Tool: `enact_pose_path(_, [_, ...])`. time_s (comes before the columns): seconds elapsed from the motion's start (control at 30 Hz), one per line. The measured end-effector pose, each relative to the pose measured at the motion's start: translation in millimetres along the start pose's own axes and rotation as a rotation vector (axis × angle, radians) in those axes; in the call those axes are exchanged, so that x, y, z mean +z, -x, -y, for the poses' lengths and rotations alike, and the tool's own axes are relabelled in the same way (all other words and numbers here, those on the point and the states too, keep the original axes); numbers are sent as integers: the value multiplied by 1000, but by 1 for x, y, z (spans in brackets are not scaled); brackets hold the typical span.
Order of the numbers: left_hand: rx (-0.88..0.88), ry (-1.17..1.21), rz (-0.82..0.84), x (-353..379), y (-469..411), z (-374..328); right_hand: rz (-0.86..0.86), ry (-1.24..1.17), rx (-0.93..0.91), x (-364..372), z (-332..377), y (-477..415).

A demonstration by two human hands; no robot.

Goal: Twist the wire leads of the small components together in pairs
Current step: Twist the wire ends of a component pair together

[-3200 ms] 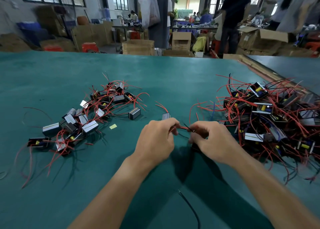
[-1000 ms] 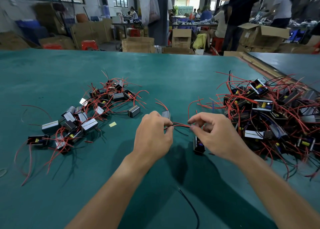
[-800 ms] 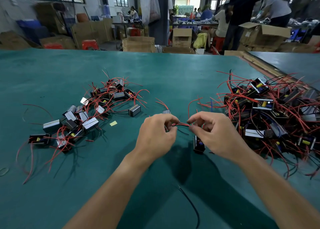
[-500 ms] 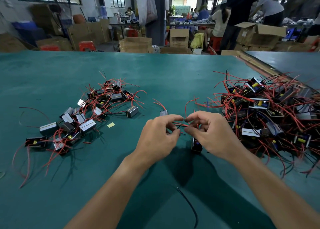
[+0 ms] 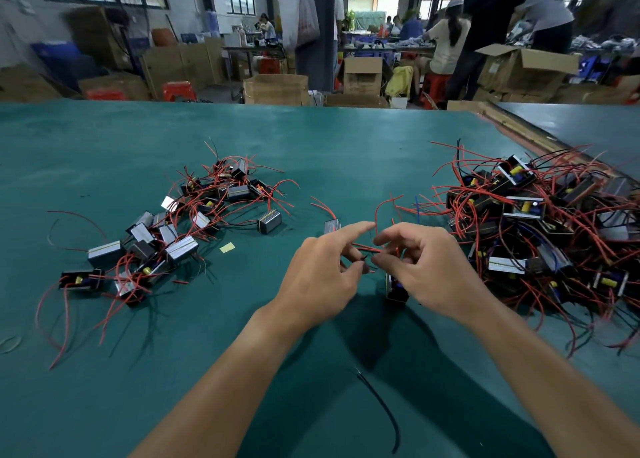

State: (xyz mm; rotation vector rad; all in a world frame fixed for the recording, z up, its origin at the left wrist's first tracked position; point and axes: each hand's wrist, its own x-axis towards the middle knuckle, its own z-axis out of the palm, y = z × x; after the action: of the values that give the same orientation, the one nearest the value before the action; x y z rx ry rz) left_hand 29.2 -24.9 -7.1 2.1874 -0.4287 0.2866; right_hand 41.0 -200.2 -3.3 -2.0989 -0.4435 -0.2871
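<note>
Two heaps of small components crowd the green table [image 5: 311, 146]: the smaller heap [image 5: 180, 229] at 10 o'clock from the hands and the larger heap [image 5: 554, 229] at 2 o'clock, its red strands reaching just beside the right hand [image 5: 429, 270]. One yellow scrap [image 5: 227, 248] lies at 9 o'clock and one loose black wire [image 5: 381, 405] at 6 o'clock. The left hand [image 5: 318, 274], index finger straight, and the right hand each pinch the red wire leads [image 5: 367, 248] between them. One dark component [image 5: 396, 289] lies half hidden under the right hand, and one lone component [image 5: 331, 225] lies at 12 o'clock. The heaps are too tangled to count.
</note>
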Motion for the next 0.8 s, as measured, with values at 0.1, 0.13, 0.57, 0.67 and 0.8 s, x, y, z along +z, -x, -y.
enact_pose_path(0.1, [-3,3,-22,1,0,1,-8,-14,9,0,-1,0])
enact_pose_path(0.13, [0,1,-27,1,0,2,-8,-16,11,0,-1,0])
enact_pose_path(0.57, [-9,50,-19,2,0,3,60,-55,75,1,-4,-3])
enact_pose_path(0.67, [-61,93,-10,3,0,3,73,-69,42,2,-1,-1])
enact_pose_path(0.8, [-162,209,27,5,-1,3,47,-111,28,1,2,-1])
